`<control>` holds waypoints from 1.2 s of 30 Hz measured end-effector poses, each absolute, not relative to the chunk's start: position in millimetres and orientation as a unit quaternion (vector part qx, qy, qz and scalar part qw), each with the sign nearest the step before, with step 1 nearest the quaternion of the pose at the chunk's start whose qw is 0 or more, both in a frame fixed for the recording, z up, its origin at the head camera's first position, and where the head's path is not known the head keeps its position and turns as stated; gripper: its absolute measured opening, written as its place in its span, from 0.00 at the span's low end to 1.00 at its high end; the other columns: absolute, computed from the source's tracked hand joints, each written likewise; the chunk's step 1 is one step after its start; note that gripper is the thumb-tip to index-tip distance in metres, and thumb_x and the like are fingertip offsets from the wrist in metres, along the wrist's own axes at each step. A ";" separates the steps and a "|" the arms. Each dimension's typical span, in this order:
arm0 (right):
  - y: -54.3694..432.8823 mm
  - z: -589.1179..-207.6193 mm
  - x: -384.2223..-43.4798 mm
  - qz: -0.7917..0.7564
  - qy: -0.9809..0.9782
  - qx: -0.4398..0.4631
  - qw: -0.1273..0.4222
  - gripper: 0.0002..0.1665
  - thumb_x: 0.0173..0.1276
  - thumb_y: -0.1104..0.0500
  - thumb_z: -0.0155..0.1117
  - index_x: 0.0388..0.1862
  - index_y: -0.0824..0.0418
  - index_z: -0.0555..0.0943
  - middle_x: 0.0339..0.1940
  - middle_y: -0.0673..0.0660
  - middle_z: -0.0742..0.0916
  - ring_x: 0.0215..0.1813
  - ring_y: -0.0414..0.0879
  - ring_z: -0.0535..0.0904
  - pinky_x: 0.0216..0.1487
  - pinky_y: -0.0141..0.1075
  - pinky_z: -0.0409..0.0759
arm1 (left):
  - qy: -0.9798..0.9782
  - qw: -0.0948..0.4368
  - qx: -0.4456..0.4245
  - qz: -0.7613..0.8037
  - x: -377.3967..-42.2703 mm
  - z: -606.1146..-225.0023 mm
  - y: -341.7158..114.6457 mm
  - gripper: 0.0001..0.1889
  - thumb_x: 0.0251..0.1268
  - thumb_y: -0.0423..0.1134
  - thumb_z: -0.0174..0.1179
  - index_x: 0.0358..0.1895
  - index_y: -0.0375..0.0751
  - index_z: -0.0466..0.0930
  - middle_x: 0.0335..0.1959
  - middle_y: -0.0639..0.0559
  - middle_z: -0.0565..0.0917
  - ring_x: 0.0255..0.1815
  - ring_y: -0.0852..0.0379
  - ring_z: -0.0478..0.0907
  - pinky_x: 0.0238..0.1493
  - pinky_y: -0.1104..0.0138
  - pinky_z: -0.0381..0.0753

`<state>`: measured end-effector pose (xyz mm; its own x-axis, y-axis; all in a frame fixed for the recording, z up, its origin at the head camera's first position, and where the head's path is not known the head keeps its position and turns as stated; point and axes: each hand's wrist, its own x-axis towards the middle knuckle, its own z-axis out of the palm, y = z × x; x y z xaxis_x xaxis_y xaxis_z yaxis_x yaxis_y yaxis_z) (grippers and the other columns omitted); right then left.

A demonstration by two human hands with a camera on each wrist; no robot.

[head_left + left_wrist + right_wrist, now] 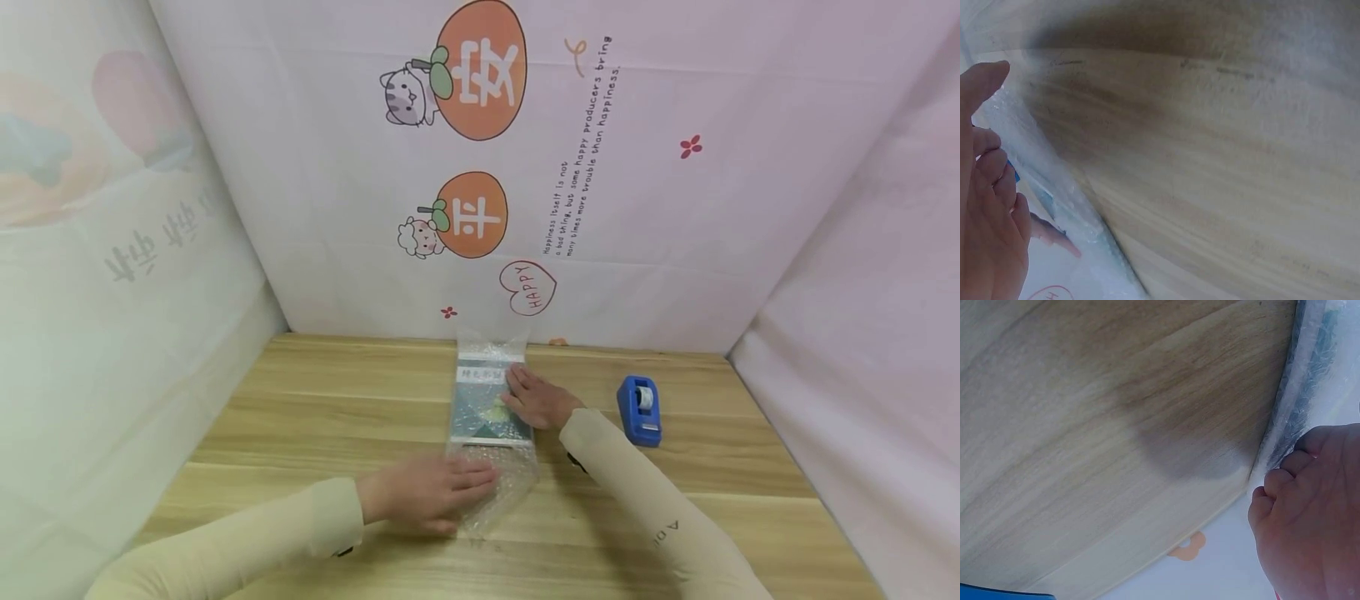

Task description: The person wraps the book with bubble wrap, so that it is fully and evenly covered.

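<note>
Your right hand (538, 402) lies loose-fingered on the right side of the book (476, 408), seemingly to steady it in the bubble wrap (519, 477) mid-table. Your left hand (429, 492) grips nothing, its extended fingers over the wrap's near end, likely flattening it; the tape dispenser (639, 427) stands handily to the right.

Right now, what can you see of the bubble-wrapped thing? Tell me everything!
The wrapped thing is flat and rectangular, like a book, with a blue-green cover, a pale band of writing and a yellowish patch. Clear bubble wrap covers it and sticks out past both ends. It lies flat on the wooden table; the right hand rests on its right edge, the left hand on the loose near wrap.
</note>
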<state>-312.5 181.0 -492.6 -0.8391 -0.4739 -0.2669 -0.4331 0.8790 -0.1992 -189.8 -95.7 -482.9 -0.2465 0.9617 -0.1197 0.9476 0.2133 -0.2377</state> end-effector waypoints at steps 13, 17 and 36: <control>181.4 -492.6 -311.1 -0.068 0.956 -0.239 0.154 0.44 0.89 0.38 0.28 0.88 0.67 0.46 0.90 0.65 0.50 0.91 0.59 0.44 0.90 0.53 0.51 | -0.776 0.047 -0.618 0.114 -185.0 -499.2 -86.9 0.33 0.84 0.49 0.51 0.84 0.41 0.59 0.85 0.49 0.64 0.85 0.54 0.62 0.83 0.64 0.66; 181.5 -492.6 -311.4 -0.070 0.957 -0.237 0.155 0.44 0.89 0.38 0.28 0.88 0.67 0.46 0.90 0.64 0.50 0.91 0.59 0.44 0.90 0.52 0.51 | -0.782 0.048 -0.613 0.101 -184.2 -502.7 -85.1 0.30 0.86 0.45 0.46 0.84 0.42 0.59 0.85 0.49 0.63 0.85 0.54 0.63 0.83 0.64 0.67; 183.1 -490.9 -312.1 -0.087 0.952 -0.243 0.164 0.44 0.89 0.38 0.29 0.88 0.66 0.44 0.90 0.65 0.48 0.91 0.60 0.42 0.90 0.56 0.49 | -0.834 -0.260 -0.268 -0.406 -192.2 -482.6 -89.9 0.31 0.79 0.68 0.47 0.76 0.61 0.74 0.74 0.60 0.79 0.75 0.55 0.76 0.79 0.47 0.72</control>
<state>-312.1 183.1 -490.9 -0.8279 -0.4916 -0.2700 -0.4346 0.8666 -0.2453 -192.2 -89.9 -482.6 -0.7218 0.6577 -0.2156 0.2363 0.5270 0.8164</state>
